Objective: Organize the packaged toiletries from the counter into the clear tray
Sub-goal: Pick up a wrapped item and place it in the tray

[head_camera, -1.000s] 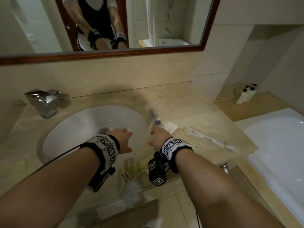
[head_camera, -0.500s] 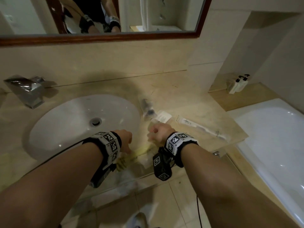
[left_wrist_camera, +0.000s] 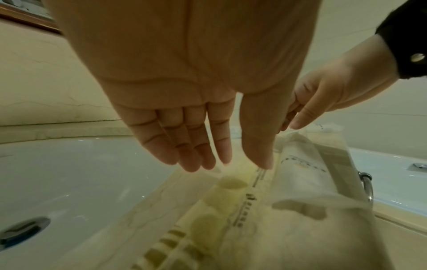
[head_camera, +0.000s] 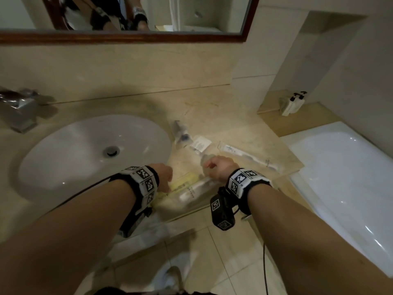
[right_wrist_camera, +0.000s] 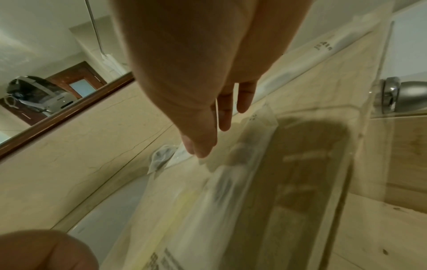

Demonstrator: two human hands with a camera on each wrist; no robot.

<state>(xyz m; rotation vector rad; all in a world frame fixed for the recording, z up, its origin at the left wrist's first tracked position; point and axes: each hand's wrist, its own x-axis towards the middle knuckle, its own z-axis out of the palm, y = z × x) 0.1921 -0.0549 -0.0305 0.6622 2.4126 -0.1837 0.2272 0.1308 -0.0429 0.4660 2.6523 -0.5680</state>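
The counter (head_camera: pixel 212 107) looked like polished beige marble, veined and faintly glossy. The sink (head_camera: pixel 80 145) was smooth white ceramic with a shine, its drain (head_camera: pixel 110 151) dull metal. The tap (head_camera: pixel 18 112) was bright chrome. The tray (right_wrist_camera: pixel 360 164) was clear hard plastic, and the packets (left_wrist_camera: pixel 289 210) in it thin crinkled film. The mirror (head_camera: pixel 212 13) had a dark varnished wood frame. The bathtub (head_camera: pixel 350 177) was glossy white.
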